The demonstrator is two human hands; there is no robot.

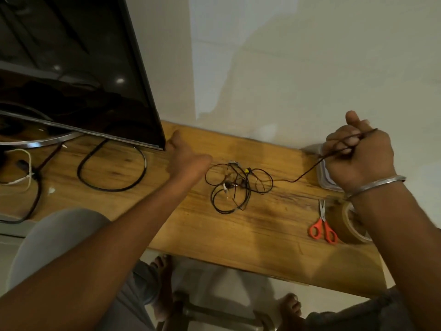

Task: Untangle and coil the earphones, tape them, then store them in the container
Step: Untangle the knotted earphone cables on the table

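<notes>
A thin silver metal bangle (375,185) rings the right hand's (358,161) wrist; grey trousers (59,237) show lower left, and the feet (162,271) are bare.

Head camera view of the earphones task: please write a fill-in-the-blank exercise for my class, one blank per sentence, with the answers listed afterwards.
1. The right hand grips one end of the earphones, whose loops lie tangled on the wooden ______.
2. The scissors lie just left of the roll of ______.
3. The left hand holds ______.
4. The container sits partly hidden behind the ______ hand.
Missing words: table; tape; nothing; right.
</notes>
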